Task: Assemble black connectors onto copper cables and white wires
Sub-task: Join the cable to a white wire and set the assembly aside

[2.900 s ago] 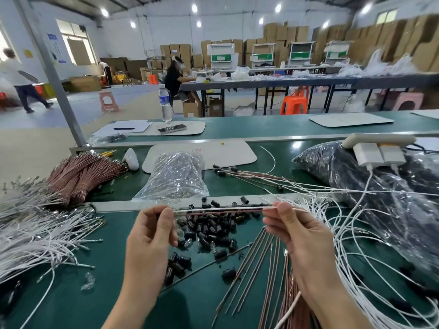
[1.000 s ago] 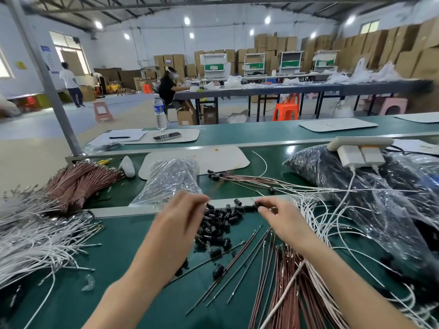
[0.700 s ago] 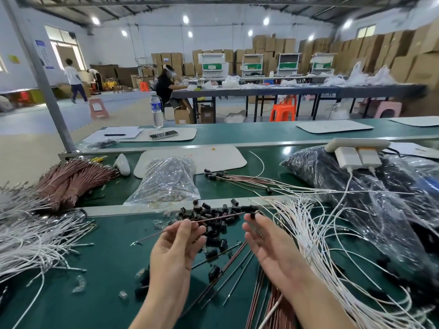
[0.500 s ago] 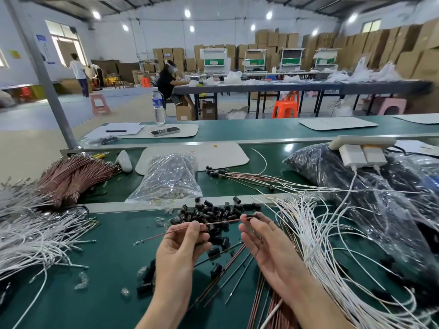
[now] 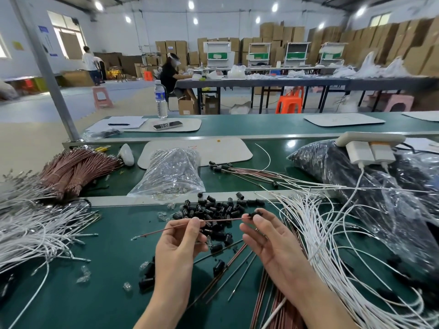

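Note:
My left hand (image 5: 178, 243) pinches a thin copper cable (image 5: 221, 220) near its middle, holding it level above the green bench. My right hand (image 5: 266, 241) pinches a black connector (image 5: 257, 213) at the cable's right end. A heap of loose black connectors (image 5: 213, 210) lies just beyond both hands. More copper cables (image 5: 228, 269) lie on the bench under my hands. White wires (image 5: 316, 233) spread to the right, and another pile of white wires (image 5: 31, 229) sits at the left.
A bundle of copper cables (image 5: 73, 169) lies at the back left. A clear bag (image 5: 171, 172) stands behind the connector heap. Finished cables with connectors (image 5: 249, 173) lie beyond the metal rail. A dark plastic bag (image 5: 370, 186) with a white power strip (image 5: 370, 141) fills the right.
Earlier both hands reached into the connector heap and cables. Since then my left hand lifted one copper cable, and my right hand brought a black connector to its right end.

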Tool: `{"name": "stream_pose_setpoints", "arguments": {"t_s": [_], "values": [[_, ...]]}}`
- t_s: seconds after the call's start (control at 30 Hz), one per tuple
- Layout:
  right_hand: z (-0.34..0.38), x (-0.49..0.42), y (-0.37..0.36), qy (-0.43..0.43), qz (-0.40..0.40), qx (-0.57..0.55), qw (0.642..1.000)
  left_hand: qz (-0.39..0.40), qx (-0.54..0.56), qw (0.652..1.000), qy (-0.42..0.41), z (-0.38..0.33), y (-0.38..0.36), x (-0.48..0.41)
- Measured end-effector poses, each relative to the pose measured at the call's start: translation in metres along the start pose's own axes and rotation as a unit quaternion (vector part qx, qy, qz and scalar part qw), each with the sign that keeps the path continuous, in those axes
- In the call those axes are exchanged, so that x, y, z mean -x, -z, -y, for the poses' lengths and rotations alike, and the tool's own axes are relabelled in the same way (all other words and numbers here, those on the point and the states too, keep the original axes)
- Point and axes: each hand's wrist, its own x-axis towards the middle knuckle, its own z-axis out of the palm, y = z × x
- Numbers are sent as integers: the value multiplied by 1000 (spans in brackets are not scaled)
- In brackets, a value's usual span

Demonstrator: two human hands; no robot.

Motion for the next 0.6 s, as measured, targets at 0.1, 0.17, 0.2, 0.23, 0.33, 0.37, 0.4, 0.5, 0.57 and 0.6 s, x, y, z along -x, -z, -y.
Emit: {"name": "stream_pose_setpoints", "arguments": {"t_s": [0.1, 0.17, 0.2, 0.23, 0.33, 0.37, 0.4, 0.5, 0.57, 0.6], "values": [[-2, 0, 0, 6, 5, 18, 1000, -5, 10, 1000, -1, 0, 2, -1], [-4, 0, 0, 7, 7, 26, 1000, -2, 13, 1000, 2, 0, 3, -1], [-5, 0, 0, 8, 8, 32, 999, 3, 15, 1000, 6, 0, 3, -1], [-5, 0, -1, 9, 10, 38, 999, 4, 20, 1000, 12, 0, 2, -1], [-6, 1, -2, 15, 12, 47, 999, 0, 57, 997, 47, 1, 3, -3], [-6, 1, -2, 17, 12, 43, 999, -1, 71, 995, 64, 0, 2, -3], [-6, 2, -2, 17, 11, 36, 999, -2, 83, 994, 77, 0, 2, -3], [-5, 3, -3, 11, 14, 25, 1000, -8, 101, 990, 96, -1, 1, -2], [-7, 4, -5, 3, 18, 37, 999, -5, 102, 990, 100, -2, 0, -1], [-8, 4, -5, -1, 23, 48, 999, 0, 98, 990, 100, -2, -1, -1]]}}
